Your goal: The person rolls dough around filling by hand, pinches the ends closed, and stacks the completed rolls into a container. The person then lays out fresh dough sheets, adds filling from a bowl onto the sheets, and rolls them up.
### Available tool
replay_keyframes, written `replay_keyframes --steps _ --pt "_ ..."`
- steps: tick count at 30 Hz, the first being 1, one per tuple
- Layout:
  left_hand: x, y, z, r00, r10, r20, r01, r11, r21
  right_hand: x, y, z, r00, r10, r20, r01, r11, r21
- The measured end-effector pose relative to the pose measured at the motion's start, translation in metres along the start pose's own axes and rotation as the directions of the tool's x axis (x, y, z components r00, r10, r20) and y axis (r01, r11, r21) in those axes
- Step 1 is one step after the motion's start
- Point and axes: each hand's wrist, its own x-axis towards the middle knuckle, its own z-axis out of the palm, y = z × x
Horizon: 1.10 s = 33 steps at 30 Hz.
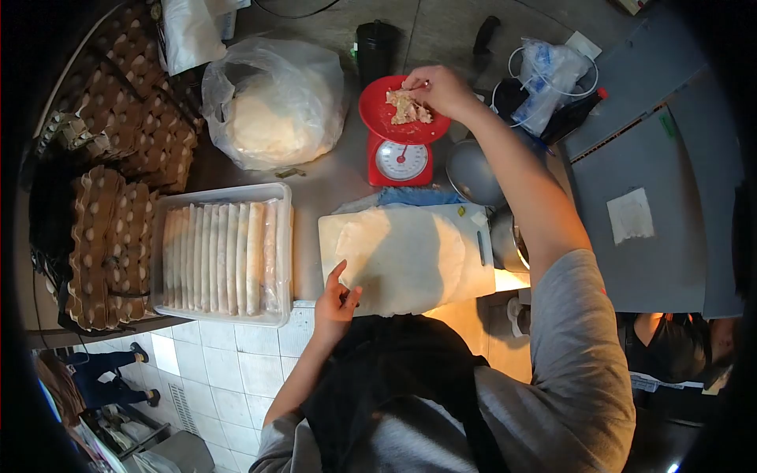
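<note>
My right hand [441, 91] is over the red dish [369, 110] of a kitchen scale [401, 163], its fingers closed at a clump of pale, crumbly meat-like filling [408, 108]. Some of that filling rests on the dish. A white cutting board [482, 276] lies in front of me with a large, thin, pale round wrapper [438, 244] spread over it. Near the board's front left edge, my left hand [337, 307] holds nothing, its index finger stretched out and the thumb apart. Shadow falls across the wrapper.
A plastic tub [286, 260] of rolled white sticks stands left of the board. Behind it sits a plastic bag [272, 118] with pale round sheets. Egg trays [110, 244] are stacked at far left. Metal bowls [473, 169] stand beneath my right arm, and a black container [377, 51] behind the scale.
</note>
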Motion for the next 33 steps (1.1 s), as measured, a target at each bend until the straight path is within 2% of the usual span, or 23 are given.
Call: replay_keyframes --steps 3,4,7,8,12,16,17,18,19,20,22,23,24,25,26,27,28,29,31,33 --pt "0.002 0.006 -0.001 0.999 -0.011 0.035 0.011 1.000 0.007 -0.004 0.006 -0.005 0.985 0.020 -0.169 -0.026 0.999 -0.033" --pt "0.002 0.011 -0.001 0.999 -0.013 0.042 0.013 1.000 0.000 -0.002 0.014 -0.009 0.991 0.080 -0.104 -0.087 0.994 -0.063" --pt "0.004 0.007 0.000 0.998 0.002 0.065 -0.001 1.000 -0.015 -0.006 0.005 0.013 0.957 0.274 -0.099 -0.287 0.944 -0.164" --pt "0.004 0.006 0.000 0.998 0.003 0.068 -0.001 1.000 -0.023 -0.007 0.000 0.018 0.929 0.371 0.003 -0.352 0.885 -0.304" --pt "0.002 0.018 0.000 0.998 -0.007 0.065 0.011 0.999 -0.053 -0.005 -0.010 0.068 0.936 0.322 -0.141 -0.350 0.815 -0.461" --pt "0.002 0.018 -0.003 0.998 -0.017 0.067 0.018 1.000 -0.021 0.001 -0.017 0.064 0.946 0.306 0.104 -0.270 0.925 -0.268" --pt "0.003 0.018 -0.004 0.997 -0.021 0.073 0.022 1.000 -0.012 -0.005 -0.018 0.058 0.943 0.295 0.156 -0.294 0.955 -0.031" --pt "0.005 0.015 -0.006 0.997 -0.022 0.072 0.023 1.000 -0.010 -0.018 -0.028 0.047 0.940 0.273 0.204 -0.313 0.927 0.207" --pt "0.007 0.009 -0.007 0.997 -0.025 0.074 0.026 1.000 -0.010 -0.034 -0.040 0.037 0.938 0.242 0.246 -0.330 0.840 0.430" --pt "0.009 0.005 -0.008 0.997 -0.029 0.075 0.030 0.999 -0.011 -0.052 -0.056 0.029 0.943 0.206 0.261 -0.308 0.841 0.445" --pt "0.015 0.010 -0.012 0.997 0.062 0.046 -0.062 0.998 0.009 -0.095 -0.058 0.031 0.935 0.076 0.347 -0.241 0.853 0.463" --pt "0.020 0.014 -0.013 0.993 0.111 0.036 -0.112 0.993 0.022 -0.120 -0.057 0.039 0.934 -0.046 0.353 -0.086 0.933 0.350" --pt "0.026 0.018 -0.010 0.997 0.051 0.064 -0.047 0.997 -0.063 -0.146 -0.044 0.061 0.912 -0.088 0.400 -0.078 0.921 0.381" --pt "0.034 0.022 -0.005 0.981 0.189 0.053 -0.189 0.982 0.003 -0.170 -0.049 0.072 0.903 -0.111 0.416 -0.006 0.962 0.271" --pt "0.043 0.026 0.001 0.945 0.325 0.048 -0.327 0.942 0.069 -0.190 -0.062 0.078 0.862 0.078 0.500 -0.281 0.896 0.343" --pt "0.052 0.029 0.007 0.890 0.454 0.050 -0.456 0.880 0.134 -0.213 -0.053 0.097 0.899 0.101 0.427 -0.265 0.901 0.344" --pt "0.060 0.032 0.014 0.911 0.381 0.156 -0.403 0.903 0.147 -0.233 -0.041 0.116 0.928 0.121 0.352 -0.249 0.905 0.344" --pt "0.065 0.033 0.024 0.888 0.422 0.181 -0.451 0.875 0.174 -0.247 -0.043 0.120 0.993 0.023 0.118 -0.052 0.967 0.251" --pt "0.073 0.036 0.044 0.834 0.499 0.234 -0.546 0.809 0.220 -0.272 -0.035 0.129 0.992 0.125 -0.011 -0.115 0.939 0.325" --pt "0.080 0.031 0.059 0.817 0.506 0.278 -0.562 0.805 0.187 -0.287 -0.036 0.135 0.994 0.103 -0.047 -0.087 0.959 0.270"
